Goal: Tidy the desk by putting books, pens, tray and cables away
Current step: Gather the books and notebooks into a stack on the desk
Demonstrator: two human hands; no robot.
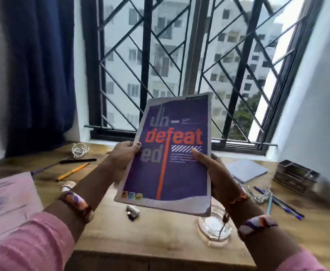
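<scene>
Purple book with orange lettering, held up above the wooden desk, tilted, cover toward the camera, in front of the barred window. Left hand gripping its left edge, thumb curled over the cover, fingers hidden behind. Right hand gripping its right edge, thumb pressed onto the cover, fingers wrapped round the back.

On the desk, far left: coiled white cable, just beside it a black pen, nearer a yellow pencil lying at a slant. Near left edge: pale pink book, lying flat, blurred. Below the raised book: small silver and black object, too blurred to name. Near right: clear glass tray, partly behind the right wrist.

Far right: grey notebook flat on the desk. Beside it, at the right edge: metal mesh organiser. In front of the organiser: knotted light cable touching a scatter of blue pens, one pale blue pen among them.

Far left of the window: dark blue curtain.
</scene>
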